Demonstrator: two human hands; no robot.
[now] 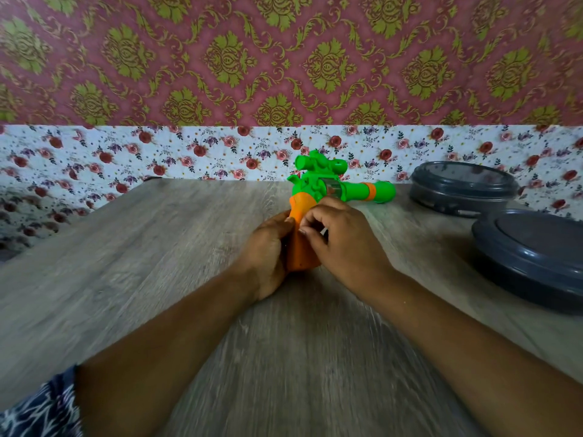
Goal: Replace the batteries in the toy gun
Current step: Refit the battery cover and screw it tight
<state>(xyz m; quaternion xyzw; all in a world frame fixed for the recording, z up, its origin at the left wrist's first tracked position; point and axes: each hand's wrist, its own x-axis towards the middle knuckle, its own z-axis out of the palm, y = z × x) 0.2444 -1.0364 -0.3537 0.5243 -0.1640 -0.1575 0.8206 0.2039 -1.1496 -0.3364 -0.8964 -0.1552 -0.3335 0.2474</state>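
Nearest, both forearms reach over the wooden desk (157,247) to the toy gun (318,187), which is held at mid-desk, orange grip (301,247) toward the person and green barrel pointing right. The left hand (268,250) wraps the grip; the right hand (340,238) has its fingers (310,222) curled, pinching at the grip's side. It looks like light, stiff, smooth plastic, best steadied by the grip. Farther right sit two dark round containers (533,247).

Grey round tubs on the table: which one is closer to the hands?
The lower grey tub, near the picture's right edge. The other tub sits farther back by the flowery wall.
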